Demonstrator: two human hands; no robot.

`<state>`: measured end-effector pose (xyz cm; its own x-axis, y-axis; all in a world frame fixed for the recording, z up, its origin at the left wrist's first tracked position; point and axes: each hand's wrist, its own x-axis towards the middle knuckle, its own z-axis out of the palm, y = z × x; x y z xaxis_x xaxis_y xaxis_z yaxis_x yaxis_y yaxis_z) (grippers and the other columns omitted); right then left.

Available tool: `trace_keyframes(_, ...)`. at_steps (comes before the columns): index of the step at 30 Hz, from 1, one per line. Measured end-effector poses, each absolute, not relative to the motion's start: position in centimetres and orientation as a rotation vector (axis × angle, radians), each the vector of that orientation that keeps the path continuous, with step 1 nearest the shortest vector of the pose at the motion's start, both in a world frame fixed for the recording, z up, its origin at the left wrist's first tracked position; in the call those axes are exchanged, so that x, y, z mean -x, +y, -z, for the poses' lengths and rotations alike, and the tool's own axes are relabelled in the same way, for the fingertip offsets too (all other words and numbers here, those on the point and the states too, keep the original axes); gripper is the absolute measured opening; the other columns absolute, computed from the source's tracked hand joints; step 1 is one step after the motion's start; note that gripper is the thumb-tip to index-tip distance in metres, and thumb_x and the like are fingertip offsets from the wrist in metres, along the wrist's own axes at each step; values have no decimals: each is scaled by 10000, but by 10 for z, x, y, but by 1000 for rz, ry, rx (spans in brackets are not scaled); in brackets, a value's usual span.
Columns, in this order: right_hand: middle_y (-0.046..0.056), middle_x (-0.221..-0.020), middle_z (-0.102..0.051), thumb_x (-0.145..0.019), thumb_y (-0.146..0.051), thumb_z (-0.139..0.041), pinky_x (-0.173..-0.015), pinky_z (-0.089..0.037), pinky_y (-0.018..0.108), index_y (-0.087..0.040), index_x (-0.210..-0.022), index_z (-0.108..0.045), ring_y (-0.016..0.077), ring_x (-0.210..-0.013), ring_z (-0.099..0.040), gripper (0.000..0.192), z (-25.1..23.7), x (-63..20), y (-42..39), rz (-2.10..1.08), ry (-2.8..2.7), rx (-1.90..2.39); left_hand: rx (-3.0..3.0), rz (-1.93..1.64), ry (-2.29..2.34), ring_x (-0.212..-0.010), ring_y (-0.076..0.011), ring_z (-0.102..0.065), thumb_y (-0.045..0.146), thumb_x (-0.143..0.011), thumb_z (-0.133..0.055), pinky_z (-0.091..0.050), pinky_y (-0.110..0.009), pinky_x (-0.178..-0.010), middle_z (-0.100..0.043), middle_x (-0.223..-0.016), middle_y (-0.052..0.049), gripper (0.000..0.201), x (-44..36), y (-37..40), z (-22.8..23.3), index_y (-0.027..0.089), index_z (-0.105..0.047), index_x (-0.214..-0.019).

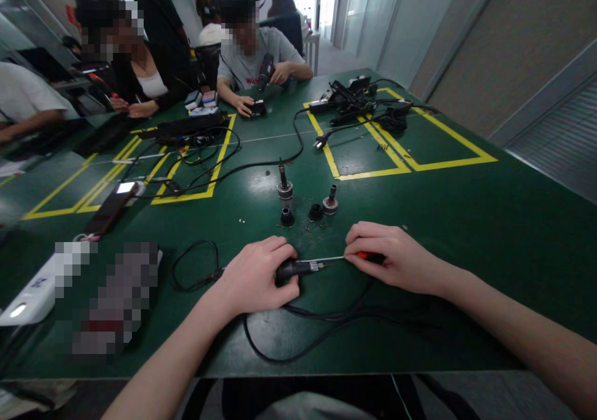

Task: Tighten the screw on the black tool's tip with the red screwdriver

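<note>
Currently:
Left hand: clamped around black tool handle, near table edge
Right hand: pinched on red screwdriver, tip touching handle's right end
Small parts: just beyond, on green table

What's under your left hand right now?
The left hand covers a black corded tool handle lying on the green table; only its front end and metal tip show. The grip beneath the palm is hidden.

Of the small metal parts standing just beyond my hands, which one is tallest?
The left rear part: its thin dark stem rises from a silver collar, well above the shorter stemmed part at right and the two low black pieces between.
</note>
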<state>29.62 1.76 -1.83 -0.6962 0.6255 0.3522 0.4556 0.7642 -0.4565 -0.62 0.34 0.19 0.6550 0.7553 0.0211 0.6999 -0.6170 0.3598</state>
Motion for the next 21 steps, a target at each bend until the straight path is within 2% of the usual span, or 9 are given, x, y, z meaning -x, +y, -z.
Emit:
trace_keyframes(7,67,-939,-738,-1034,-197,-574,-606,-527,283,-205,-929,-761,167,-698,-677,214,15,-295,14,-573,-2469,855,-2547,-250,1168,-803,-198,-640,249,-852,-636,-527,-312,-742,-669,-904,-18,103,6,2,-2,221,-647,-951)
trace_keyframes(11,92,-1030,-759,-1038,-161,-536,-745,-586,318,-209,-1129,-758,202,-853,-734,245,11,-297,14,-755,-2398,821,-2550,-249,1172,-785,-193,-636,245,-849,-636,-517,-303,-729,-666,-896,-16,100,7,2,-2,222,-648,-946)
trace_keyframes(14,92,-1054,-783,-1054,-219,-600,-835,-609,351,-217,-1209,-765,220,-928,-751,227,8,-304,16,-914,-2311,842,-2553,-246,1167,-777,-190,-630,247,-849,-636,-505,-302,-716,-662,-887,-12,95,7,2,-2,221,-644,-941)
trace_keyframes(18,85,-1050,-791,-1008,-326,-741,-796,-629,335,-223,-1191,-797,212,-884,-750,217,5,-312,18,-1091,-2217,896,-2551,-250,1155,-779,-191,-629,249,-848,-632,-489,-306,-705,-656,-884,-13,99,6,3,-2,217,-643,-940)
trace_keyframes(21,83,-1017,-789,-988,-318,-754,-729,-617,297,-212,-1096,-808,190,-814,-741,161,8,-310,19,-1067,-2155,896,-2548,-256,1148,-780,-194,-627,247,-849,-629,-492,-311,-709,-649,-883,-13,102,6,3,-2,214,-643,-945)
